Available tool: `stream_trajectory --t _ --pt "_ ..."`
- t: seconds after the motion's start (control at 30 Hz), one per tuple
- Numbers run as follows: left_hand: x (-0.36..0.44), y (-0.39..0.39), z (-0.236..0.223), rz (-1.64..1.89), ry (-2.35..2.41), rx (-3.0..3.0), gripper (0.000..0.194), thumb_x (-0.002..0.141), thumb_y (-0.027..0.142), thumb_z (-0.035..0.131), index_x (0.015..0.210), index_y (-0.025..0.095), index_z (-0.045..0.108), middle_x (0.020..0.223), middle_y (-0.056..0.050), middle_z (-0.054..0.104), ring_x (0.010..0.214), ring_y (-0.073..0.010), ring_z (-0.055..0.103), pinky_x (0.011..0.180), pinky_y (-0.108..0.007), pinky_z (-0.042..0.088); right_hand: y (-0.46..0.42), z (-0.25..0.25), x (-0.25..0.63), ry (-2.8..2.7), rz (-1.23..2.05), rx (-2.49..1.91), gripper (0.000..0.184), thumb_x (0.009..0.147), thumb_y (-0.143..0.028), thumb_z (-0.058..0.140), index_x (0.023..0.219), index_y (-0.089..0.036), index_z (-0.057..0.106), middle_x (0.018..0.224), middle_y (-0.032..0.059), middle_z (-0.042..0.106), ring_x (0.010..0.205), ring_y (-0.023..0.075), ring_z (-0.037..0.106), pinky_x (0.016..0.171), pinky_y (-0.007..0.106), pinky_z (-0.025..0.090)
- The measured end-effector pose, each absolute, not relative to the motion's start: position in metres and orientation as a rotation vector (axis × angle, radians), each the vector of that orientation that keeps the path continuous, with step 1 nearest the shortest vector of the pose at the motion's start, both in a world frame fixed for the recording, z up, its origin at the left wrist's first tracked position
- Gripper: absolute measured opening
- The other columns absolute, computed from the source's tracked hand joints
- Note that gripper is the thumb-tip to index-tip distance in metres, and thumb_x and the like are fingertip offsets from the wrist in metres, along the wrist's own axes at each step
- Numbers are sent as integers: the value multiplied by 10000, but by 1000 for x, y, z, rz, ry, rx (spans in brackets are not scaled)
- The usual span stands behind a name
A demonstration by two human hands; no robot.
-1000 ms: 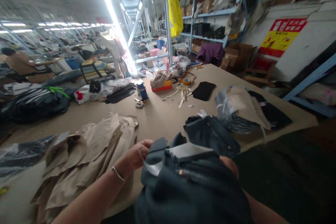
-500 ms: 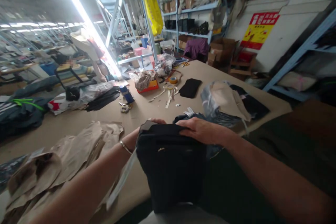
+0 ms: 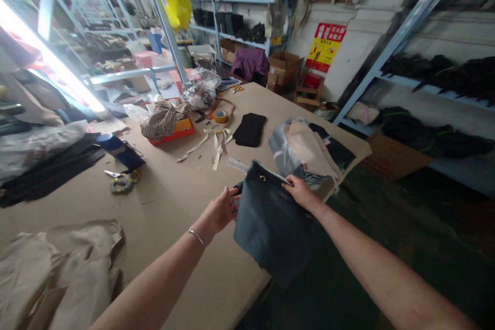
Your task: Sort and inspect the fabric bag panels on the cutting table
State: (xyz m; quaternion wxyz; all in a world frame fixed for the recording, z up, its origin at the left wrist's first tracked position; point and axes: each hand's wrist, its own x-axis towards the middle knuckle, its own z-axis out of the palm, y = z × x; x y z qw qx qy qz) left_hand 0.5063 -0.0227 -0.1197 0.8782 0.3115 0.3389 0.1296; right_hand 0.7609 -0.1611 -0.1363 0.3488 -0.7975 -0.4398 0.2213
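1. Beige cloth (image 3: 65,268) lay nearest, at lower left on the desk (image 3: 170,196).
2. The right hand (image 3: 301,192) had its grip clamped on the upper rim of the dark fabric piece (image 3: 268,221), held at the desk's edge.
3. The left hand (image 3: 220,211) was at its left side; I could not tell whether that grip was closed.
4. Beyond lay a wrapped bundle (image 3: 305,147) and black cloth (image 3: 249,130).

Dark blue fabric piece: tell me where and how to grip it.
Probably by the upper edge near the gold ring, coming from the left: the right hand pinches that edge farther right, and the fabric piece hangs down below it.
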Motion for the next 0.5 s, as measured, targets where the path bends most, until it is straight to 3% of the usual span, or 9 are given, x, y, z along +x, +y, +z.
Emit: stream_trajectory --t 0.17,0.3,0.4,0.5 --pt "487 -20 -182 134 981 706 343 810 353 670 1043 160 510 907 -45 627 652 -138 609 651 -272 454 -157 -209 777 -1133 483 -2346 359 809 -140 599 1166 -124 557 1104 128 609 1010 233 555 918 350 396" --pt "477 -25 -203 107 990 793 398 739 368 739 993 148 525 949 -68 633 673 -132 608 623 -250 428 -164 -228 767 -1147 371 -2524 172 823 -221 634 988 -172 627 1157 128 561 1181 312 439 1040 452 301" --pt "469 -27 -206 123 1000 805 415 723 400 749 973 142 543 906 -67 632 678 -131 600 626 -246 420 -166 -234 755 -1095 354 -2595 159 807 -256 655 945 -183 620 1251 103 505 1158 291 464 1026 398 345" --pt "458 -31 -205 118 986 774 460 697 451 762 977 152 553 926 -68 637 704 -137 604 640 -247 422 -166 -242 746 -935 350 -2649 360 796 -284 656 1120 -176 541 1313 121 457 1151 275 501 998 370 392"
